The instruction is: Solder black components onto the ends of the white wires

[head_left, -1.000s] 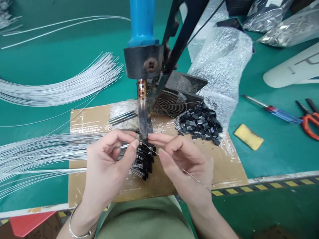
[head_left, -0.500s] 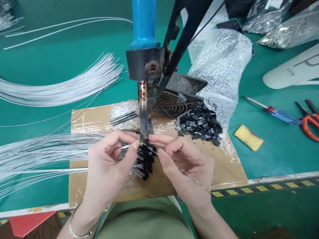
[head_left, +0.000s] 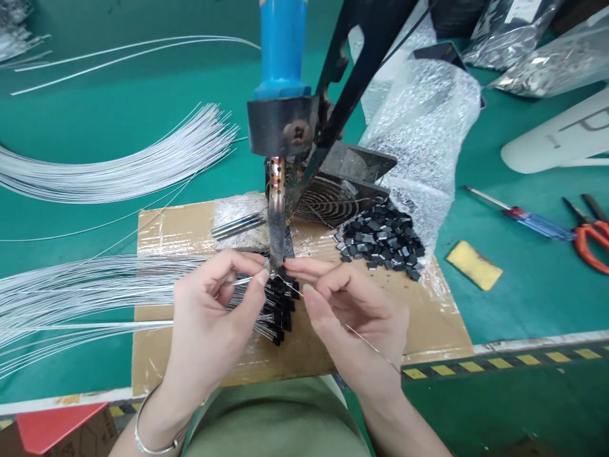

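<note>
A soldering iron (head_left: 281, 57) with a blue handle hangs tip-down from a black bracket (head_left: 352, 82). Its tip comes down between my two hands. My left hand (head_left: 214, 311) is closed, pinching white wires (head_left: 240, 280) close to the tip. Thin solder wire (head_left: 368, 343) runs across my right hand (head_left: 356, 311), held between thumb and fingers, its end reaching the tip. My right index fingertip rests right beside the tip; whether it touches a small part there is hidden. Under my hands lie several white wires with black connectors (head_left: 278, 314) on their ends.
Loose black connectors (head_left: 380, 238) are heaped on the cardboard (head_left: 419, 317), near a round coil (head_left: 328, 200) and bubble wrap (head_left: 423, 127). A yellow sponge (head_left: 474, 265), screwdriver (head_left: 537, 222) and orange-handled tool (head_left: 590, 238) lie right. White wire bundles (head_left: 143, 168) spread left.
The whole view has shifted slightly, with the iron and my left hand appearing a little further right. Both hands keep the same grip at the tip.
</note>
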A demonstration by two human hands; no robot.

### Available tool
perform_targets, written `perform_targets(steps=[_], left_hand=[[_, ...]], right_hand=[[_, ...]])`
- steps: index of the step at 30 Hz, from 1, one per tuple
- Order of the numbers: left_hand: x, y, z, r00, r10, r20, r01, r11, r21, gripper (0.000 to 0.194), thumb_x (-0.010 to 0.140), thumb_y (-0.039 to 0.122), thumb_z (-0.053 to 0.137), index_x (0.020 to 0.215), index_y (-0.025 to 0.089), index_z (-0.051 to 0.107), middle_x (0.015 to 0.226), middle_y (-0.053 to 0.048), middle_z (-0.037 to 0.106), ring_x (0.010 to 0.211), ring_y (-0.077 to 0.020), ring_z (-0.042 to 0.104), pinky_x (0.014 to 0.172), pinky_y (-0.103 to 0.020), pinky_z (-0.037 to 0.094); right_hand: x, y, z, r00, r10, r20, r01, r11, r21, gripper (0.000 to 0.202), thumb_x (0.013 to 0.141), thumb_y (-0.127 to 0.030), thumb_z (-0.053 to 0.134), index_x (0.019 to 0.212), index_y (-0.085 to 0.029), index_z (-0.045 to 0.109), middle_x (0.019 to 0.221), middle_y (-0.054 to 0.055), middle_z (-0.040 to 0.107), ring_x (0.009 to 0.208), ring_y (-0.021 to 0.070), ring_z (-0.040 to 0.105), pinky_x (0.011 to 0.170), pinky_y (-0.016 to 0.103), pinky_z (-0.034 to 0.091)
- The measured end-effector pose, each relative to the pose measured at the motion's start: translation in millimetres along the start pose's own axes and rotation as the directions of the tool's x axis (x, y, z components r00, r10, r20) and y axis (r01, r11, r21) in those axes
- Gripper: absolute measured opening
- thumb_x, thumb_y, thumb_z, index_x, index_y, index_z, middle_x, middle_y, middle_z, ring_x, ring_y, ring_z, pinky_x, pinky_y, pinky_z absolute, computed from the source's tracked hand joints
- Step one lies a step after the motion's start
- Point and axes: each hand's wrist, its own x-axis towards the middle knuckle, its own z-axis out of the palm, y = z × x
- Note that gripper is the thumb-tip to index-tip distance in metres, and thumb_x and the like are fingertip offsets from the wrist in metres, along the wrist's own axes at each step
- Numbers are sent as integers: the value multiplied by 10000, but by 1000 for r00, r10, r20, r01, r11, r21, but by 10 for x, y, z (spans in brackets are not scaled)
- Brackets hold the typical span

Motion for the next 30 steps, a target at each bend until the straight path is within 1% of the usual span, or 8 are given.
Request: perform_targets(steps=[7,11,18,21,23,27,30], left_hand=[[-27,16,5,1000,-1,-7,1,1000,-31,118,874,164,755,767,207,727,863,-7,765,730,-126,642,583,-229,437],[-29,3,-3,1000,11,1,-11,999,-50,100,874,174,769,790,215,736,887,-3,772,760,-125,662,602,-216,453],[-19,15,-4,1000,-1,-5,1,1000,-7,97,862,172,755,772,191,724,881,-25,770,773,-144,686,622,-217,490],[-14,23,-2,1000,5,-4,-4,1000,12,90,857,179,758,774,190,728,890,-31,774,772,-150,688,611,-224,490],[-15,29,-1,1000,7,0,-7,1000,-5,92,856,174,760,773,193,727,887,-24,774,781,-147,692,627,-221,498],[-23,37,1,1000,-5,1,5,999,-45,103,853,162,765,765,193,721,881,-17,771,797,-140,695,662,-215,508],[-30,38,0,1000,-5,-3,5,1000,-26,101,855,172,764,765,195,723,871,-19,770,777,-144,687,635,-223,496]], right_hand=[[0,3,-2,1000,-21,-10,20,999,-50,220,940,-111,705,775,-238,635,1157,49,833,1070,204,800,1033,343,608],[-2,-4,3,1000,-12,-16,11,999,-45,217,940,-120,704,772,-238,634,1149,61,835,1058,219,804,1021,368,618],[2,12,-9,1000,-16,2,16,999,-38,220,939,-112,702,772,-238,633,1157,60,831,1072,225,797,1028,380,609],[-6,14,-6,1000,-16,-5,15,999,-41,220,938,-110,707,774,-240,639,1149,53,832,1068,214,795,1027,366,605],[-10,5,2,1000,-19,-11,19,999,-35,215,940,-116,710,777,-239,643,1142,51,833,1068,208,794,1027,358,603],[-11,-24,14,1000,17,-26,-18,999,-34,217,942,-127,712,770,-237,641,1138,55,832,1070,206,792,1030,356,601],[-12,-25,11,999,19,-26,-20,999,-39,220,946,-124,705,768,-237,642,1141,56,832,1077,206,791,1038,358,599]])
